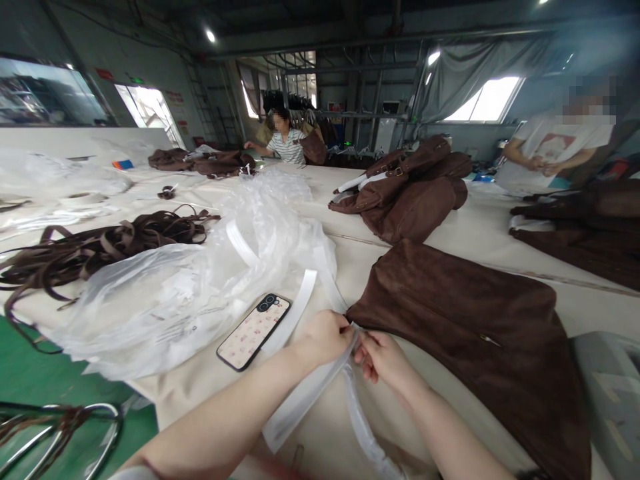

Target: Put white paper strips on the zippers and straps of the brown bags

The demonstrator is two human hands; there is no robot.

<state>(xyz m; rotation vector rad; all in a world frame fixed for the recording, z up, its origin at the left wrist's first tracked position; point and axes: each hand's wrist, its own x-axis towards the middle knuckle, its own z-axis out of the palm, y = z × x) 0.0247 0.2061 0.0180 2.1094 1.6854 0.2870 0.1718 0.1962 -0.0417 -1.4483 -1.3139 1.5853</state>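
My left hand (327,337) is closed on a white strip (305,400) near the corner of a large dark brown bag (470,327). Close beside it, my right hand (377,357) pinches the same strip, its fingers curled. The strip's free end hangs down toward me, and another white band (363,420) runs below the hands. The brown bag lies flat to the right, with a small metal zip pull on its face. Left of my left hand, a phone in a floral case (255,331) lies on the table beside another white strip (295,310).
Clear plastic wrapping (165,307) and a heap of brown straps (115,243) cover the left side. More brown bags (410,193) lie further back. A grey container (610,393) stands at right. One person (287,143) is behind the table, another (555,150) at right.
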